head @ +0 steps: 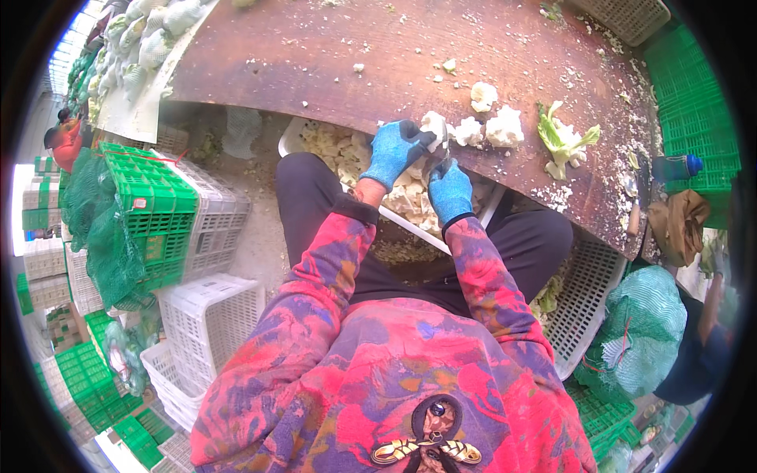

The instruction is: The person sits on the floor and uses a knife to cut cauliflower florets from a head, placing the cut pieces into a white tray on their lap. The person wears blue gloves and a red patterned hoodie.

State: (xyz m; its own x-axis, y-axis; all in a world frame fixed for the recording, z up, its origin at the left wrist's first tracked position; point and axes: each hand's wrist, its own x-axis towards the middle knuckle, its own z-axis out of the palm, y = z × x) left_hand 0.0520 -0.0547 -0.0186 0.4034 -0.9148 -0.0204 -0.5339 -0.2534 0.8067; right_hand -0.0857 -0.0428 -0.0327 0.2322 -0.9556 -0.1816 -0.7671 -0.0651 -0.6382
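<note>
My left hand (397, 152), in a blue glove with dark fingertips, holds a white cauliflower piece (434, 126) at the near edge of the wooden table. In my right hand (451, 190), gloved alike, is a small knife (446, 143) whose thin blade meets or nearly meets that piece; its handle is hidden by my fingers. Several cauliflower florets lie just beyond, among them a large floret (504, 127) and a smaller floret (484, 96). Further right rests a leafy cauliflower stem (562, 145). Below my hands, a white bin (408, 227) between my knees holds many cut pieces.
White crumbs litter the wooden table (266, 71). At its right end are a wooden-handled tool (634, 219), a blue bottle (677, 167) and brown cloth or paper (679, 224). Green crates (151, 219) stand left; a stuffed mesh bag (641, 331) sits right. People are at both sides.
</note>
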